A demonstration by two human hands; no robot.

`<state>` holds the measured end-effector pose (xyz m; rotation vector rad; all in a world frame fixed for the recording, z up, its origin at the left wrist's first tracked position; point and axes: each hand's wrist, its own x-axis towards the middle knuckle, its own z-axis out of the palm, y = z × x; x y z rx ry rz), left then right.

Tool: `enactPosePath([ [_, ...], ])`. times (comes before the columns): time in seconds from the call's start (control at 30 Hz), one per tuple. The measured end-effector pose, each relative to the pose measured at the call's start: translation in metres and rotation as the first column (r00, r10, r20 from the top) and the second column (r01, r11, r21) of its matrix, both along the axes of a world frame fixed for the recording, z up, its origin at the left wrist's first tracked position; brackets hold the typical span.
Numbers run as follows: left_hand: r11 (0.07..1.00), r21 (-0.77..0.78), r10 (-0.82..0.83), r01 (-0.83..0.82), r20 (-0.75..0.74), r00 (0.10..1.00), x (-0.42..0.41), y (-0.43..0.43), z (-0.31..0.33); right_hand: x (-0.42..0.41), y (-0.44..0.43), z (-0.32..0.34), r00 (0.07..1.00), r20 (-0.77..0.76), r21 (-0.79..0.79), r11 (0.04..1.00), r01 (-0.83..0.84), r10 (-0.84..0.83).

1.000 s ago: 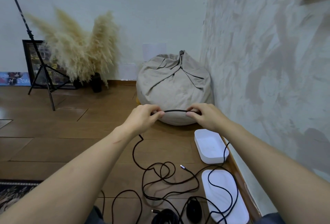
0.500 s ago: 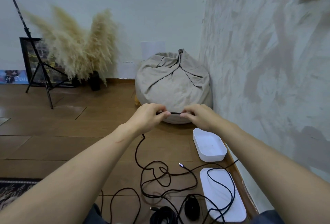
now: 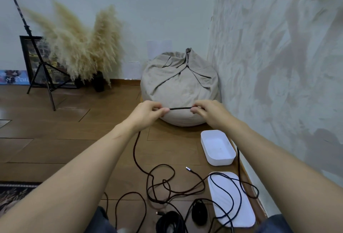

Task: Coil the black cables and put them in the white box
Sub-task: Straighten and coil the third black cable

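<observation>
Both my hands are raised in front of me, pinching a short taut stretch of black cable (image 3: 181, 108). My left hand (image 3: 148, 112) grips one side and my right hand (image 3: 207, 112) the other. From my left hand the cable hangs down to a loose tangle of black cables (image 3: 167, 186) on the wooden floor. The open white box (image 3: 217, 156) sits empty on the floor below my right forearm. Its white lid (image 3: 243, 214) lies nearer to me, with cable loops draped across it. Two coiled black bundles (image 3: 199, 212) lie at the bottom of the view.
A beige bean bag (image 3: 179, 87) sits in the corner just beyond my hands. The textured wall (image 3: 278, 65) runs along the right side. At the far left stand a tripod (image 3: 39, 71), pampas grass (image 3: 79, 47) in dark vases, and a framed picture. A rug edge (image 3: 11, 193) lies at lower left.
My hands came close together along the cable half a second ago, then spread apart again to a short span. The view shifted slightly.
</observation>
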<state>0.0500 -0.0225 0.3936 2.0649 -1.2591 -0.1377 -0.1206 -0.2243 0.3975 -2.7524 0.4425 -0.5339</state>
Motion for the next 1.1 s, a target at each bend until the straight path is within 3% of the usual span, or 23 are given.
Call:
enactPosePath([
  [0.13,0.995,0.066,0.070,-0.069,-0.011,0.997,0.012,0.011,-0.007,-0.016,-0.023,-0.011,0.994,-0.053,-0.001,0.995,0.101,-0.101],
  [0.33,0.998,0.056,-0.033,0.031,0.028,0.999,-0.006,-0.006,-0.006,0.002,0.008,-0.002,0.997,-0.061,0.000,0.999,-0.049,0.048],
  [0.43,0.999,0.035,0.034,-0.034,-0.019,0.999,0.007,0.006,-0.009,-0.007,-0.011,-0.003,0.997,-0.005,-0.014,0.997,0.073,-0.074],
  [0.5,0.997,0.016,0.070,-0.070,-0.026,0.997,0.013,0.013,-0.011,-0.016,-0.023,-0.006,0.991,-0.049,-0.024,0.992,0.124,-0.125],
  [0.7,0.999,0.034,-0.001,0.000,0.045,0.999,0.003,0.000,-0.007,-0.002,0.006,-0.001,0.997,-0.055,0.028,0.998,-0.052,0.053],
  [0.87,0.995,0.010,0.099,-0.100,0.081,0.992,0.022,0.016,-0.008,-0.017,-0.021,-0.009,0.992,-0.076,-0.005,0.995,0.103,-0.103],
  [1.1,0.998,-0.062,0.010,-0.005,0.083,0.997,0.001,-0.007,-0.004,-0.001,-0.002,-0.011,0.997,-0.078,0.054,0.999,0.002,0.002],
])
